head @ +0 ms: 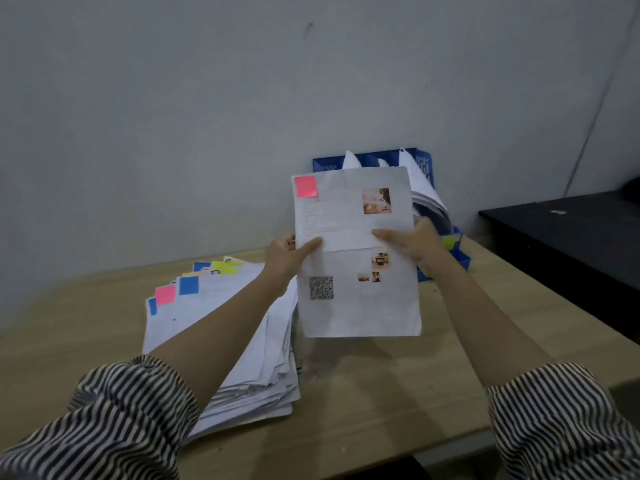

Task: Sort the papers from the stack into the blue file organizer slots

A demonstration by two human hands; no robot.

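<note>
Sheet with pink tag held upright above desk, before blue organizer. My left hand and right hand pinch side edges, thumbs on front, likely to read tag. Stack lies left.

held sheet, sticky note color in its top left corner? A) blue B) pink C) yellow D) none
B: the sheet, held up by the left hand and right hand, has a pink sticky note in its top left corner.
</note>
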